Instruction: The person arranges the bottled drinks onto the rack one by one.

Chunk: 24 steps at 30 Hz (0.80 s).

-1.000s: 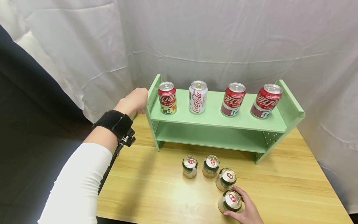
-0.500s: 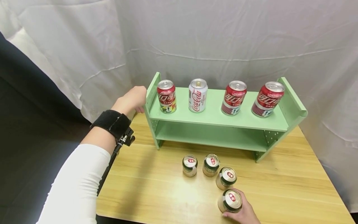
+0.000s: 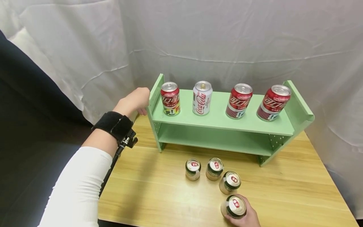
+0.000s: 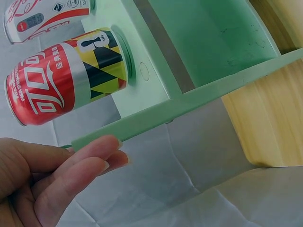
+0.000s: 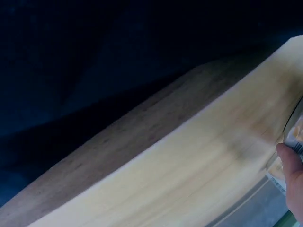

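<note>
My left hand is at the left side panel of a green two-tier shelf. In the left wrist view its curled fingers and thumb pinch the panel's edge. Beside that panel, a red cola can stands on the upper tier. My right hand grips the nearest gold-and-dark-green can, thumb on the near side and fingers round the right side. In the right wrist view only the thumb side of that hand and part of the can show.
Behind the gripped can stand three similar cans: left, middle and right. The upper tier also bears a white cola can and two more red ones. The wooden table ends at a dark drape in front.
My right hand has closed more snugly round the nearest can, its fingers now mostly hidden behind it. The left hand stays at the shelf panel. The head view has shifted slightly.
</note>
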Motion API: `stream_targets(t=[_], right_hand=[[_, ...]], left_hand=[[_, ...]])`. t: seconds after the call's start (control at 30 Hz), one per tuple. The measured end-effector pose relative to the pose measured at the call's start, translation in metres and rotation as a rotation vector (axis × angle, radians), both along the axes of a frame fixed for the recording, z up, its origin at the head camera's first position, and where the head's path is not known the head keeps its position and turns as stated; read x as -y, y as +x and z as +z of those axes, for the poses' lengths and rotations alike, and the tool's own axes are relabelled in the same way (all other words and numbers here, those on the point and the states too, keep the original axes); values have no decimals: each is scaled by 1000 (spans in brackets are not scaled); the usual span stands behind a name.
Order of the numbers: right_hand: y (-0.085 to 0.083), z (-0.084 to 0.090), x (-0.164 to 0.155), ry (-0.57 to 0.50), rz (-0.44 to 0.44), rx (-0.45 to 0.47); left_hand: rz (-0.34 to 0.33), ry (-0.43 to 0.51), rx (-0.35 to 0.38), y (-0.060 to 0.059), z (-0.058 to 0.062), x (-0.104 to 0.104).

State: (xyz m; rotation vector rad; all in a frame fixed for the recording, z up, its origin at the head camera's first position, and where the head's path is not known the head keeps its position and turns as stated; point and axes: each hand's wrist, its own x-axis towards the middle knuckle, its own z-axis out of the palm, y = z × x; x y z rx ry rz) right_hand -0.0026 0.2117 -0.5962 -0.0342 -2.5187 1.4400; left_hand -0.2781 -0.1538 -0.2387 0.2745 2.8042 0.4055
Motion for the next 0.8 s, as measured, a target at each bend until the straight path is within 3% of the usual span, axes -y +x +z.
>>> stream_targets(t=[0.33,0.6,0.8], right_hand=[[-5,28,-4,19,-14,-108],[-12,51,-11,14,67,-124],[-11,71,-14,44,36,-140]], left_hand=[[8,-16,1,1,1,-2],[19,-4,-12,2,1,0],[24,3,-10,4,0,-2]])
